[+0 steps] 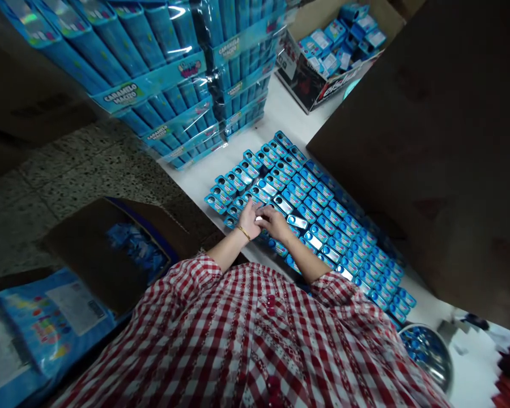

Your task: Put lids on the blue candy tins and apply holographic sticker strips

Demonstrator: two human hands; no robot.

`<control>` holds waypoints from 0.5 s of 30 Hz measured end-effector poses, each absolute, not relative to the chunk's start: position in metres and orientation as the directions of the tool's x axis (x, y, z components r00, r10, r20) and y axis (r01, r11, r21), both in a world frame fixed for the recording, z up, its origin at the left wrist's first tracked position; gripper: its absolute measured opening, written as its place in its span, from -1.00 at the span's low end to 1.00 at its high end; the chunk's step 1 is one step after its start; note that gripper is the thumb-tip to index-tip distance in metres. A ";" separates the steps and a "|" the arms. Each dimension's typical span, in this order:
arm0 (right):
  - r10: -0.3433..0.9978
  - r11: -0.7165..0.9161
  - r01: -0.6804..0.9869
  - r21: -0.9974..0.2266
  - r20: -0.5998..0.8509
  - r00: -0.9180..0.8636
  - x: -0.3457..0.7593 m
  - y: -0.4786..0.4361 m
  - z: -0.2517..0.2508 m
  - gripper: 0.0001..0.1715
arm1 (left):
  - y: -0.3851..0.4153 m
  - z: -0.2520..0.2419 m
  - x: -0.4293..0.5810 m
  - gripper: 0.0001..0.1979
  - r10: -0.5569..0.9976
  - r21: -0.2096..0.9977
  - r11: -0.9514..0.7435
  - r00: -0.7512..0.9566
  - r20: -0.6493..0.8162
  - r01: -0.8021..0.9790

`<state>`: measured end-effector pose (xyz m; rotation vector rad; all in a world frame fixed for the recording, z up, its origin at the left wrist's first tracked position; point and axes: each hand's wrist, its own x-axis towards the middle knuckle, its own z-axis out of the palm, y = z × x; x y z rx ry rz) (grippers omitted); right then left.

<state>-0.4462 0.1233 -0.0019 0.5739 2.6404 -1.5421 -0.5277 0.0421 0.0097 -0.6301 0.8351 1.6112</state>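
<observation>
We see dim indoor light, white glare on the shrink-wrap, deep shadow across the terrazzo floor, and wide-angle bowing toward the frame's edges.

"CARAMELO MACIZO" marks the blue wrapped trays (carton lettering too slanted to read).

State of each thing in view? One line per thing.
Left hand, fingers down on the tins
Right hand, fingers on the tins, beside left hand
Blue tins, in tight rows on the white table
White table, bearing tins and stacks
Caramelo Macizo stacks, shrink-wrapped, piled up
Far cardboard box, open, holding blue packs
Near cardboard box, open, holding blue packets
Steel bowl, holding blue items
</observation>
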 end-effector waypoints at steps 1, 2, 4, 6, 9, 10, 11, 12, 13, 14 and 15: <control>0.300 0.459 0.308 -0.833 -0.181 -0.937 -0.444 0.122 0.002 -0.80 | 0.041 0.010 -0.528 -0.36 0.603 0.192 -0.096 -0.210 -0.770 -0.977; 0.301 0.474 0.301 -0.827 -0.169 -0.939 -0.442 0.121 0.006 -0.79 | 0.040 0.010 -0.528 -0.34 0.611 0.203 -0.100 -0.221 -0.760 -0.974; 0.280 0.509 0.301 -0.806 -0.176 -0.944 -0.441 0.120 0.014 -0.78 | 0.038 0.011 -0.529 -0.33 0.628 0.213 -0.093 -0.224 -0.746 -0.973; 0.254 0.545 0.315 -0.777 -0.205 -0.945 -0.441 0.120 0.018 -0.77 | 0.036 0.010 -0.530 -0.35 0.640 0.206 -0.082 -0.210 -0.739 -0.975; 0.344 0.460 0.433 -0.775 -0.294 -0.892 -0.443 0.125 0.017 -0.73 | 0.034 0.009 -0.530 -0.43 0.666 0.185 -0.078 -0.190 -0.721 -0.980; 0.401 0.356 0.490 -0.795 -0.343 -0.849 -0.444 0.128 0.016 -0.71 | 0.034 0.009 -0.530 -0.46 0.677 0.182 -0.080 -0.188 -0.712 -0.980; 0.444 0.222 0.530 -0.818 -0.399 -0.802 -0.444 0.130 0.013 -0.70 | 0.034 0.008 -0.530 -0.48 0.684 0.181 -0.081 -0.187 -0.705 -0.980; 0.466 0.072 0.543 -0.837 -0.453 -0.760 -0.444 0.131 0.011 -0.70 | 0.034 0.008 -0.529 -0.50 0.686 0.182 -0.081 -0.187 -0.704 -0.980; 0.473 -0.076 0.529 -0.845 -0.498 -0.727 -0.444 0.132 0.008 -0.70 | 0.034 0.007 -0.529 -0.52 0.685 0.182 -0.079 -0.186 -0.704 -0.980; 0.473 -0.205 0.498 -0.843 -0.531 -0.704 -0.444 0.133 0.006 -0.70 | 0.035 0.007 -0.529 -0.54 0.685 0.182 -0.077 -0.184 -0.705 -0.980; 0.475 -0.307 0.459 -0.833 -0.553 -0.685 -0.443 0.133 0.004 -0.70 | 0.035 0.006 -0.528 -0.55 0.686 0.183 -0.072 -0.182 -0.704 -0.980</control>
